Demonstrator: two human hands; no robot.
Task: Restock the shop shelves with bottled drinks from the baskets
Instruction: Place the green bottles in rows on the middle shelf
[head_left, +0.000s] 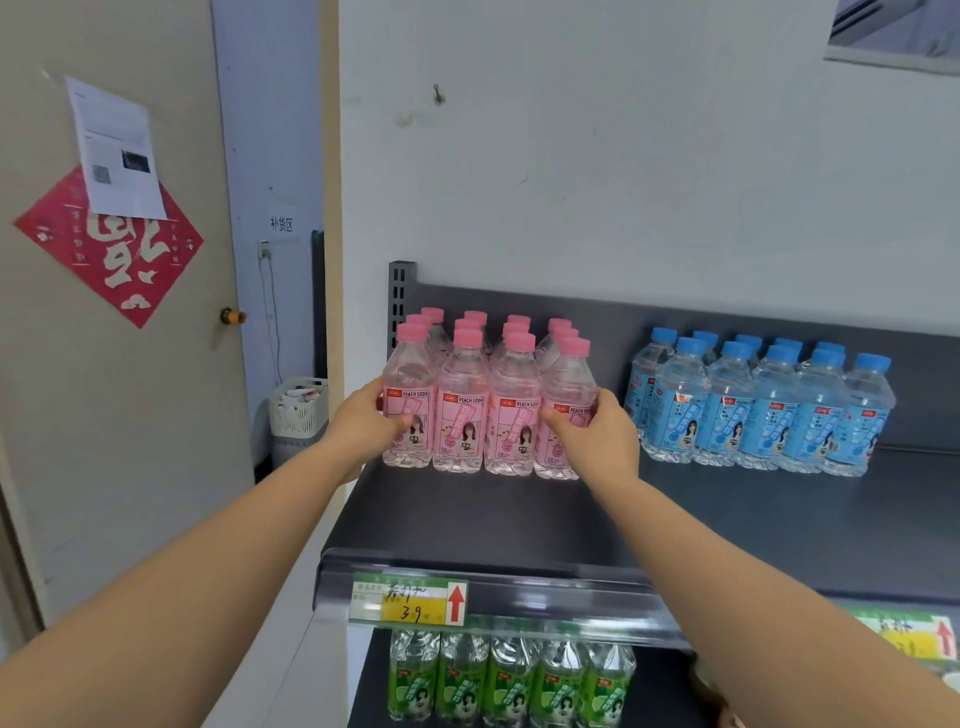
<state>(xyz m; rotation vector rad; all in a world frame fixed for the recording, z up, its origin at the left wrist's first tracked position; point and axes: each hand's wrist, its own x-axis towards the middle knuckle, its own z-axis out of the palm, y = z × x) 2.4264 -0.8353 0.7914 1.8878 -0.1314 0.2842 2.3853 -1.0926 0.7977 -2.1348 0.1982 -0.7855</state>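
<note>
From the head camera, both bare arms reach forward to the top shelf (519, 519), a dark grey metal deck against a white wall; the pink-capped bottles (485, 395), labelled PEACH SODA, stand upright on it in a block four wide and about three deep, set toward the shelf's left end and back from its front edge; the left hand (363, 423) is cupped against the outer side of the leftmost front bottle, thumb on the label, fingers wrapped behind where they cannot be seen; the right hand (592, 436) is pressed to the rightmost front bottle, thumb across the label's lower part and fingers curled round its far side; so the two hands bracket the front row from either end, each partly closed on its own bottle; the rightmost bottles lean slightly to the right.

Well apart to the right on the same shelf stand the blue-capped bottles (758, 405), upright in two rows, with bare shelf between the two groups; on the shelf's front rail sits a price tag (410, 597) in green and yellow with a red arrow pointing up; a second tag (914, 636) shows at the far right, blurred; below the rail, on the lower shelf, the green-labelled bottles (511, 680) stand in a row.

To the left is a beige door (130, 415) bearing a red diamond-shaped decoration (111, 249) with a printed sheet (117, 150) overlapping its top corner; past the door, on the floor by the wall, stands a white basket (300, 408) with perforated sides; its contents are too small to make out.
</note>
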